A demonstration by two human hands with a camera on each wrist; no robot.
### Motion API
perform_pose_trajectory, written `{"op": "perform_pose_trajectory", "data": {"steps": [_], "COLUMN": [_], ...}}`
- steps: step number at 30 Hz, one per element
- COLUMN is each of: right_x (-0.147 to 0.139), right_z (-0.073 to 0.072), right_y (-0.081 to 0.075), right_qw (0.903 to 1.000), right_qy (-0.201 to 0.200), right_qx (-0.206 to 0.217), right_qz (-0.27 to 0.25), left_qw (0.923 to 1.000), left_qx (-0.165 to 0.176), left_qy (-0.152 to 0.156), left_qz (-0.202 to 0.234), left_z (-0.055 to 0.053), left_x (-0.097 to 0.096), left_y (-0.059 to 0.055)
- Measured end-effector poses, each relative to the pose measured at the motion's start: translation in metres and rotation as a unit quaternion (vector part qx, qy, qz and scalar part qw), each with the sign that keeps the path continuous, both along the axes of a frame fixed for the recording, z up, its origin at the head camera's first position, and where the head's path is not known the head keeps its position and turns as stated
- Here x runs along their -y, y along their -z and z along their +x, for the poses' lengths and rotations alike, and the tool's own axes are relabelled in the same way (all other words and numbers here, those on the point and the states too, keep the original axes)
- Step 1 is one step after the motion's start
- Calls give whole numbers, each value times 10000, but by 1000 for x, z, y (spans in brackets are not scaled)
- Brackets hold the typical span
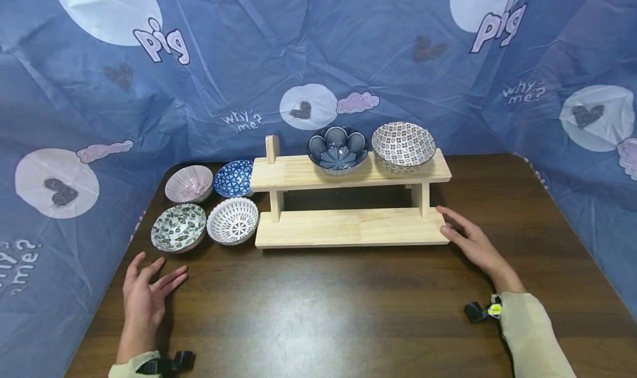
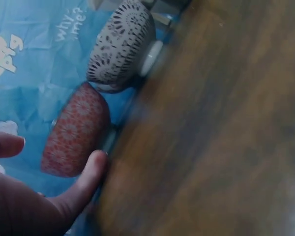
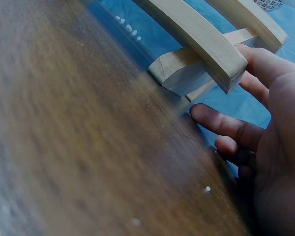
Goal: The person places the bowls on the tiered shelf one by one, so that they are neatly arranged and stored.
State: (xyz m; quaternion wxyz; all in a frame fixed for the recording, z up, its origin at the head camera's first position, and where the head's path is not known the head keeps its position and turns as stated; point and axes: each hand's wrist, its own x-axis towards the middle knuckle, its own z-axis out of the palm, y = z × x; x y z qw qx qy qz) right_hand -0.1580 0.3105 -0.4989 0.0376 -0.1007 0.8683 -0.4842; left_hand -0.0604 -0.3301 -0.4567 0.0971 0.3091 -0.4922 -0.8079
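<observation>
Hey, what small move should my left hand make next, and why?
Probably reach forward and grip the leaf-patterned bowl: it's the bowl nearest your left hand, which holds nothing, and the lower wooden shelf looks to have room.

creased blue cloth (image 1: 278,46) hangs behind and along both sides of a dark brown, wood-grained bench (image 1: 378,295) with rounded far corners. the cloth is printed with pale discs (image 1: 109,8), dark hearts (image 1: 61,192), pinkish clouds (image 1: 358,102) and the words "pig" and "why me?". a soft glare (image 1: 298,317) lies on the bench's near middle.
</observation>
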Motion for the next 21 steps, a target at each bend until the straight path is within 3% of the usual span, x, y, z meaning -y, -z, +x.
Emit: {"op": "perform_pose_trajectory", "data": {"steps": [7, 21], "right_x": [0, -1], "right_z": [-1, -1], "right_y": [-1, -5], "right_qw": [10000, 9993], "right_qy": [26, 22], "right_qx": [45, 303], "right_qz": [23, 236], "left_qw": [9978, 9881], "left_qx": [-379, -1093], "left_qy": [488, 1022], "left_qz": [231, 355], "left_z": [-8, -20], "left_x": [5, 10], "left_y": [6, 14]}}
